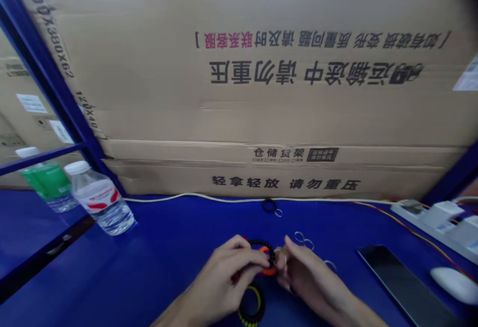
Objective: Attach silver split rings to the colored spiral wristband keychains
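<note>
My left hand [233,272] is closed, thumb and fingertips pinching a black ridged wrist loop [261,242] above the blue surface. My right hand [302,267] faces it, its fingers closed on a thin metal split ring [277,253] at the right edge of that loop. Whether the ring is threaded onto the loop I cannot tell. An orange loop [268,271] shows just behind my left fingertips, with a bit of red beside it, partly hidden. Below my left hand lies a black-and-yellow loop [251,312]. Loose split rings [299,237] lie beyond my right hand.
Farther back rests a black loop [269,205] with a metal ring attached. A water bottle [102,200] and a green-labelled bottle [48,180] are at left. To the right are a phone [403,282], a white mouse [455,284] and a power strip [444,225]. A large carton [261,118] stands behind.
</note>
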The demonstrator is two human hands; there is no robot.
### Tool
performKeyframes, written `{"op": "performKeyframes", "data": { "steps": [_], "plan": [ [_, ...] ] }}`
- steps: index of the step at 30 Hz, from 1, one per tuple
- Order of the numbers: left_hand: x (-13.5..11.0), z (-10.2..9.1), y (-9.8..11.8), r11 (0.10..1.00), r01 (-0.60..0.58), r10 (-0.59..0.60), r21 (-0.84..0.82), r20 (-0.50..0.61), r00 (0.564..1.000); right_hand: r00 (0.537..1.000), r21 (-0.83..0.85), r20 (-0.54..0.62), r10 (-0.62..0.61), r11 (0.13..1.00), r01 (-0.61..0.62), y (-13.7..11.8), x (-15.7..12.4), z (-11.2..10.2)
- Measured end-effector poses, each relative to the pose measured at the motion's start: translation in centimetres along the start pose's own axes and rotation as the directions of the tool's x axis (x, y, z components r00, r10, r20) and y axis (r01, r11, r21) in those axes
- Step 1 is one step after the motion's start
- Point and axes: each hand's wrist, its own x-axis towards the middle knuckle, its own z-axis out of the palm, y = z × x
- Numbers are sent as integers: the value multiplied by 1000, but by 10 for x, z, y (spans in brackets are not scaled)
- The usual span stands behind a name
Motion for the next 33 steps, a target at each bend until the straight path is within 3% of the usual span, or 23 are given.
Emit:
{"op": "performKeyframes", "data": {
  "steps": [3,10,17,23,29,33],
  "plan": [
    [1,-1,-1,993,-110,108,42,43,993,996,95,35,87,991,-90,1,1,0],
    [-1,1,1,996,76,-77,-42,-36,996,1000,162,-9,-4,987,5,2,-1,0],
    [1,-2,-2,994,-92,90,60,33,995,995,217,58,79,972,-90,1,-1,0],
    [0,4,0,1000,18,-18,1,11,1000,999,283,52,-9,959,-6,6,-2,0],
    [-2,4,1,995,-72,72,72,3,997,992,268,65,111,955,-124,3,0,-2],
    [-2,4,-1,994,-71,70,81,4,998,994,284,53,91,953,-103,3,-1,-3]
  ]
}}
